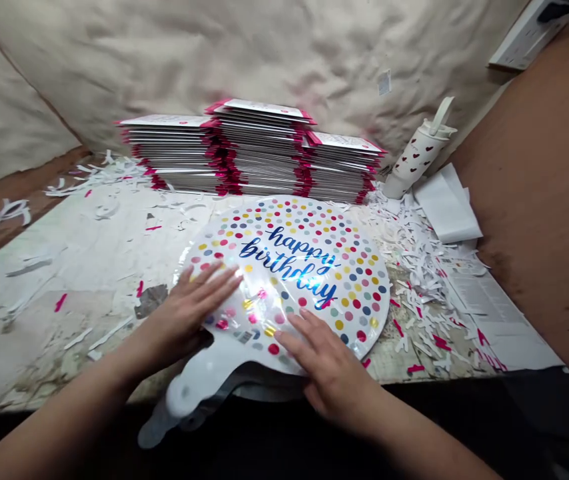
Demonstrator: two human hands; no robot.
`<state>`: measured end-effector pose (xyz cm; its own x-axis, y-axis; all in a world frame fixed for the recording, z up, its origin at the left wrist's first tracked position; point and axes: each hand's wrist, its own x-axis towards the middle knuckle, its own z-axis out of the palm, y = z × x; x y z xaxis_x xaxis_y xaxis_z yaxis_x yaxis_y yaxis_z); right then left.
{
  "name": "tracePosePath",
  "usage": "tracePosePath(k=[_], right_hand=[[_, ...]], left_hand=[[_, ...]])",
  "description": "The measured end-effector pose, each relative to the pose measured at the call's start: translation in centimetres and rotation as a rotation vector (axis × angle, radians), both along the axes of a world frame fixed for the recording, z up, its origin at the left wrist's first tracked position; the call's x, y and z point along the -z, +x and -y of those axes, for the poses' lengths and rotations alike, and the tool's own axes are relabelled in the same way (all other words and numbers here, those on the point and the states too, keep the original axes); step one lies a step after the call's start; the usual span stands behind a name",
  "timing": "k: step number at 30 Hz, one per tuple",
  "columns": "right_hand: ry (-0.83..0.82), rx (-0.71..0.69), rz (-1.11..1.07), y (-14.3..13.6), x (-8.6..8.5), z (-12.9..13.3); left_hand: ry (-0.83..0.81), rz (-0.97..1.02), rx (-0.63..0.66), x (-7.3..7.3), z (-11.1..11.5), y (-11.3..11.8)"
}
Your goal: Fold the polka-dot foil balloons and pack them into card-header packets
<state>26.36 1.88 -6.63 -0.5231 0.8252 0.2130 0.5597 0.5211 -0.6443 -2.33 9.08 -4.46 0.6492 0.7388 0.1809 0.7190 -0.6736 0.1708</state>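
A flat, uninflated foil balloon (309, 320), printed with coloured dots and "happy birthday" in shiny blue script, lies at the front of the worktable. Its white tail (209, 367) points toward me over the table's edge, and more tails show beneath it, so several balloons seem to be piled together. My left hand (189, 310) rests on the balloon's left side, fingers stretched out. On the near right part of the balloon lies my right hand (332, 370), its fingers spread across the surface. Both thumbs are mostly hidden.
Behind the balloon stand three stacks of white-and-pink flat packets (264, 147). A white tumbler (417, 160) with dark hearts leans at the back right, near a folded white sheet (449, 203). Shredded paper strips (419, 287) litter the table (79, 267). A brown panel (539, 200) bounds the right side.
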Motion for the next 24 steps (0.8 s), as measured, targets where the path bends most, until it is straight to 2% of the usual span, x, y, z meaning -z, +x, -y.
tracePosePath(k=[1,3,5,6,7,8,10,13,16,17,18,21,22,23,24], right_hand=[[0.024,0.053,0.142,0.7,0.7,0.2],[0.027,0.299,0.354,3.3,2.1,-0.2],[0.034,0.574,0.471,6.6,3.1,-1.3],[0.055,0.663,0.509,8.2,3.3,-2.0],[0.084,0.692,0.538,9.6,3.3,-2.6],[0.119,0.657,0.561,10.6,3.1,-3.2],[0.169,0.479,0.605,11.3,2.2,-4.0],[0.115,0.16,0.633,9.9,0.4,-4.4],[0.001,-0.03,0.673,8.1,-0.7,-4.6],[-0.033,-0.03,0.7,7.9,-0.8,-4.7],[-0.055,0.032,0.735,7.9,-0.8,-4.8],[0.016,0.493,0.797,9.3,-0.2,-4.7],[0.072,0.601,0.782,9.9,0.1,-4.5],[0.121,0.625,0.751,10.5,0.3,-4.3],[0.149,0.57,0.713,11.0,0.6,-4.0]], left_hand=[[-0.104,-0.046,0.053,0.9,-0.4,0.1],[-0.243,-0.047,0.088,2.5,-0.9,-0.1],[-0.267,0.029,0.063,3.4,-0.9,-0.5],[-0.264,0.056,0.054,3.7,-0.8,-0.6],[-0.258,0.073,0.055,3.8,-0.7,-0.7],[-0.252,0.079,0.061,3.8,-0.7,-0.8],[-0.245,0.079,0.069,3.6,-0.6,-0.8],[-0.232,0.096,0.062,3.5,-0.6,-0.7],[-0.236,0.111,0.037,3.6,-0.5,-0.7],[-0.245,0.106,0.028,3.6,-0.4,-0.7],[-0.252,0.1,0.021,3.6,-0.3,-0.7],[-0.215,0.107,-0.002,3.6,0.2,-0.5],[-0.186,0.118,-0.012,3.5,0.2,-0.4],[-0.161,0.126,-0.002,3.5,0.3,-0.2],[-0.154,0.127,0.033,3.4,0.3,-0.1]])
